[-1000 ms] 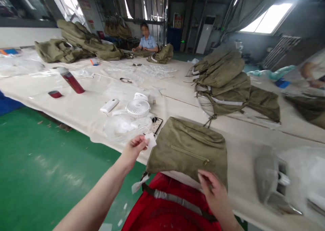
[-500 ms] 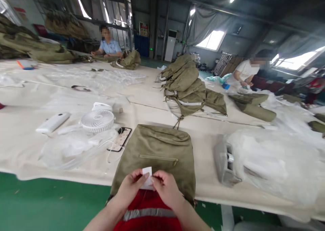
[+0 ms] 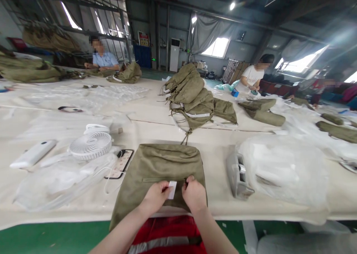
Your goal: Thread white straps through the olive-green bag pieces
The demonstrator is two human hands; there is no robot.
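Cream cloth covers the long table (image 3: 217,138) in this workshop, where olive bags (image 3: 192,92) are heaped farther back and a co-worker in light blue (image 3: 104,60) sits beyond. At the near edge lies an olive bag (image 3: 169,157), right of a phone (image 3: 126,160) and a white fan (image 3: 90,146). Above it, the left hand (image 3: 157,198) pinches a small white tag (image 3: 172,190); the right hand (image 3: 195,194) has its fingertips bunched at the right end of the zipper (image 3: 156,179), though whether they grip its pull is too small to tell.
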